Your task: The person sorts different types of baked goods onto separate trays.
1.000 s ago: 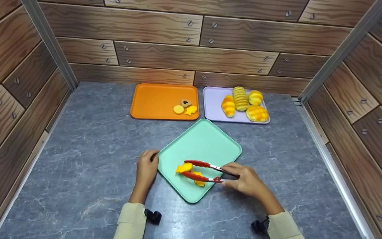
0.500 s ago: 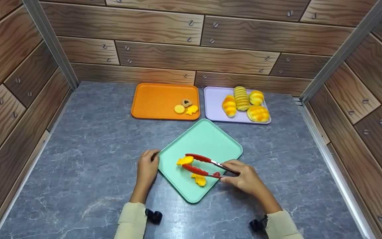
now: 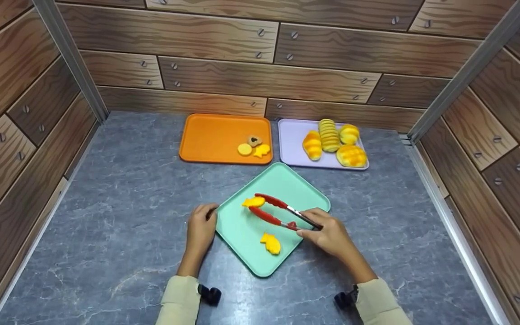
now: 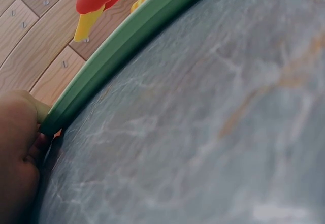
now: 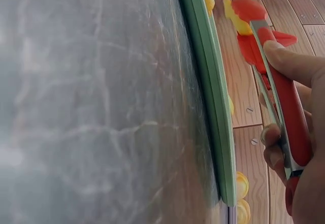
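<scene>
My left hand [image 3: 202, 228] grips the left corner of the mint-green tray [image 3: 287, 185]; in the left wrist view its fingers [image 4: 40, 145] reach under the rim. The right hand [image 3: 332, 232] holds red-tipped tongs [image 3: 266, 215] over that tray. Between the tong tips is a yellow fish-shaped piece [image 3: 253, 201], lifted above the tray, as the right wrist view of the tongs [image 5: 289, 117] also shows. A second yellow fish-shaped piece [image 3: 271, 243] lies on the tray near its front corner.
Behind is an orange tray [image 3: 215, 137] holding a round yellow piece [image 3: 244, 149], a star-shaped piece [image 3: 261, 150] and a brown piece with a dark heart [image 3: 254, 141]. A lilac tray [image 3: 289, 149] beside it carries several bread rolls [image 3: 351, 155]. Wood-patterned walls [image 3: 215, 76] enclose the table.
The tongs and the fish-shaped piece in them have moved up and away over the tray, apart from the second piece. The left hand and the trays have stayed in place.
</scene>
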The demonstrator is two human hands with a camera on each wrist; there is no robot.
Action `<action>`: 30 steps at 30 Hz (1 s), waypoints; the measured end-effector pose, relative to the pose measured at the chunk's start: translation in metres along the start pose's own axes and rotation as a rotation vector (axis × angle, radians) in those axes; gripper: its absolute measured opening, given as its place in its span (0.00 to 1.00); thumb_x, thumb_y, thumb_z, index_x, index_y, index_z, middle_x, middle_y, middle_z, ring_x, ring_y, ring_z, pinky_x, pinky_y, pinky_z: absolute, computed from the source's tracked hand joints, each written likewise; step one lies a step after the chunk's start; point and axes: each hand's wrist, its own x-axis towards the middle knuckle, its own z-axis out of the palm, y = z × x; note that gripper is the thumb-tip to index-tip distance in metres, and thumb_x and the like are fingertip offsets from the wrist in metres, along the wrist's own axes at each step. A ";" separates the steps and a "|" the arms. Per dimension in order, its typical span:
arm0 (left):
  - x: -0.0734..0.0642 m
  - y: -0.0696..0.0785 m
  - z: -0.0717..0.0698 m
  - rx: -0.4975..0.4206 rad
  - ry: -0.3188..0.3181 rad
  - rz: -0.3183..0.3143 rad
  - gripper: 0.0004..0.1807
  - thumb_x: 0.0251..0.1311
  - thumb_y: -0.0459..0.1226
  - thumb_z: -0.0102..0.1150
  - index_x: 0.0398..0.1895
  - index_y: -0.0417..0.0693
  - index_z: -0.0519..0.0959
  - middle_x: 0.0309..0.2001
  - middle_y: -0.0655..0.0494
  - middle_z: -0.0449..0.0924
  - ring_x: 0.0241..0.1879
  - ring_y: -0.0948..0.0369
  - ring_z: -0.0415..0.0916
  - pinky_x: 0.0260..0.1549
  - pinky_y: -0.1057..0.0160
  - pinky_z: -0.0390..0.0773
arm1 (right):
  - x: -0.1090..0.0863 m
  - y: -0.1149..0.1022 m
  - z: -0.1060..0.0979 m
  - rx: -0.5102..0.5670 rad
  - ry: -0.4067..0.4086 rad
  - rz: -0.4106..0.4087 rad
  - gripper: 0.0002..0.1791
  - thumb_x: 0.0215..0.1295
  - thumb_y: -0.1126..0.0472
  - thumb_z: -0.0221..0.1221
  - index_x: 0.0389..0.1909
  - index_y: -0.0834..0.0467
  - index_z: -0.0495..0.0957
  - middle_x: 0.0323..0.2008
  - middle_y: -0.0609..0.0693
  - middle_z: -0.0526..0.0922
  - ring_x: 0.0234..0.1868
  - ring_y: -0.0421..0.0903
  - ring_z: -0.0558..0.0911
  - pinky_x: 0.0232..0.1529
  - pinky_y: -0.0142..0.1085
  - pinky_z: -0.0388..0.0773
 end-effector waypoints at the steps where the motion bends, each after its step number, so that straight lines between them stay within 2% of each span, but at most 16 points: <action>1: 0.000 0.000 0.000 0.000 -0.004 -0.001 0.12 0.69 0.34 0.57 0.50 0.46 0.86 0.47 0.51 0.84 0.50 0.54 0.79 0.49 0.51 0.78 | 0.002 0.000 0.000 -0.006 0.009 0.000 0.27 0.55 0.51 0.74 0.57 0.51 0.84 0.52 0.37 0.84 0.50 0.40 0.81 0.50 0.38 0.80; 9: -0.001 0.000 0.000 0.000 -0.002 -0.001 0.12 0.69 0.32 0.57 0.50 0.45 0.86 0.45 0.51 0.84 0.48 0.54 0.78 0.48 0.52 0.77 | 0.013 -0.005 0.005 -0.035 0.041 0.020 0.27 0.56 0.48 0.74 0.57 0.49 0.84 0.53 0.36 0.83 0.52 0.40 0.81 0.53 0.44 0.80; 18: 0.000 0.001 0.000 0.004 0.011 0.011 0.11 0.67 0.32 0.58 0.48 0.44 0.86 0.44 0.50 0.84 0.49 0.53 0.78 0.49 0.52 0.76 | 0.021 -0.010 0.013 -0.035 0.066 0.029 0.27 0.58 0.45 0.72 0.59 0.48 0.83 0.55 0.39 0.83 0.53 0.43 0.82 0.54 0.46 0.80; 26: 0.000 0.000 -0.002 0.008 -0.008 0.005 0.12 0.69 0.32 0.56 0.50 0.45 0.85 0.45 0.52 0.84 0.47 0.55 0.78 0.47 0.52 0.77 | 0.046 -0.015 0.021 -0.042 0.125 0.011 0.28 0.57 0.48 0.73 0.58 0.52 0.84 0.53 0.46 0.84 0.50 0.46 0.83 0.49 0.45 0.81; 30: 0.000 0.002 -0.001 -0.002 -0.012 -0.001 0.12 0.69 0.32 0.57 0.50 0.45 0.86 0.44 0.51 0.84 0.46 0.54 0.78 0.46 0.53 0.77 | 0.061 -0.018 0.025 -0.014 0.128 0.058 0.27 0.58 0.49 0.73 0.58 0.52 0.84 0.53 0.47 0.84 0.52 0.47 0.84 0.48 0.46 0.81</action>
